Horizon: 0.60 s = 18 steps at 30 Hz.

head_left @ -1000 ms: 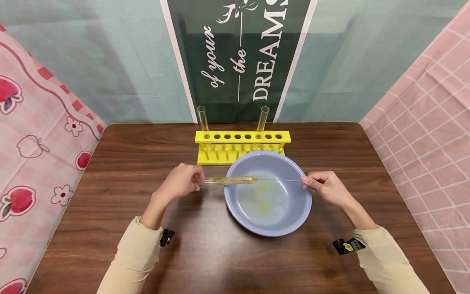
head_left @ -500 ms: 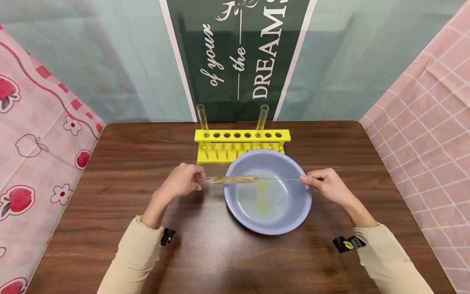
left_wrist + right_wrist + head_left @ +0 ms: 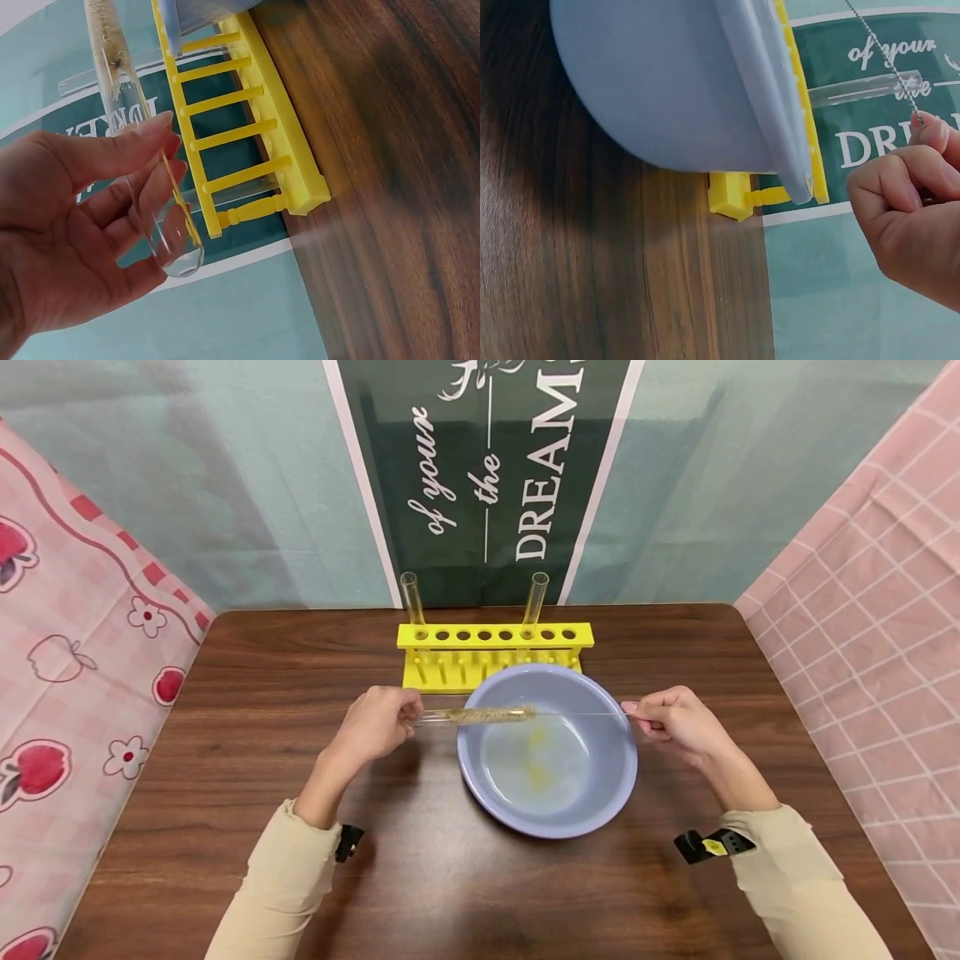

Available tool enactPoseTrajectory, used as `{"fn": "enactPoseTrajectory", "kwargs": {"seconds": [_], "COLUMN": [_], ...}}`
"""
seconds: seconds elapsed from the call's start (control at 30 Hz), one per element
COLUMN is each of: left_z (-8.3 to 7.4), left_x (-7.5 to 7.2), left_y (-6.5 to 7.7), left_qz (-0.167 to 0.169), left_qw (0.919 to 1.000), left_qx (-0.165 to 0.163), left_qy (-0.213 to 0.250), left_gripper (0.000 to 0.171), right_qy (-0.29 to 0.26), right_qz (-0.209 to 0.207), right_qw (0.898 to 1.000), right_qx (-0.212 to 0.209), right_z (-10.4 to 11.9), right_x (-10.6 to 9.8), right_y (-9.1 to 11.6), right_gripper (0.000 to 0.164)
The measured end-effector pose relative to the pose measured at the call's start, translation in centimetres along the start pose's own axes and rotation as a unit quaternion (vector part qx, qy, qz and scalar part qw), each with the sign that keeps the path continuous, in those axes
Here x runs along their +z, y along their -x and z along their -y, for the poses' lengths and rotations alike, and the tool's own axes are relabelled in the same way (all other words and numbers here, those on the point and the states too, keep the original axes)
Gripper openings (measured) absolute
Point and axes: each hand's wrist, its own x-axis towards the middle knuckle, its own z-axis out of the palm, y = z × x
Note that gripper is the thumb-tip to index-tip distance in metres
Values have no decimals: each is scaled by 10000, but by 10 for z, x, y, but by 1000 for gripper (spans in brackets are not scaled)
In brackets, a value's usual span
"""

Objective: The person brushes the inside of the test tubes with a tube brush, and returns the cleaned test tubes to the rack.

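Note:
My left hand (image 3: 378,720) grips the closed end of a clear glass test tube (image 3: 184,259), thumb on one side and fingers curled behind it. The tube lies roughly level, its mouth pointing right over the basin (image 3: 551,833). Inside it sit the tan bristles of a test tube brush (image 3: 491,715); its thin wire tip reaches toward the rounded bottom. At the basin's right rim, my right hand (image 3: 678,720) pinches the end of the brush's twisted wire handle (image 3: 889,60) between thumb and forefinger, other fingers folded in.
The blue-purple basin holds shallow liquid with yellowish patches. Behind it stands a yellow test tube rack (image 3: 438,685) with an upright tube at its left (image 3: 412,606) and another tube (image 3: 535,606) right of centre. Patterned cloths border the wooden table (image 3: 480,893) at back and sides.
Both hands have shifted slightly away from the body, and the tube with the brush has moved a little right. The right wrist has turned slightly. Both grips are kept.

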Motion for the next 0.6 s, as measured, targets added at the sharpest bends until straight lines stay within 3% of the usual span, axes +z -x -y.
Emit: {"fn": "enactPoseTrajectory", "kwargs": {"seconds": [0.4,0.6], "left_z": [-1,-2], "left_x": [4,3], "left_y": [4,4], "left_qz": [-657,-677], "left_qw": [9972,9970], "left_qx": [93,32], "left_qy": [-335,-375], "left_gripper": [26,26], "right_qy": [-1017,-1323], "right_qz": [666,840], "right_qw": [9918,9864], "right_qx": [391,500], "right_z": [2,3], "right_x": [-3,-5], "right_y": [-4,-5], "right_gripper": [40,42]}}
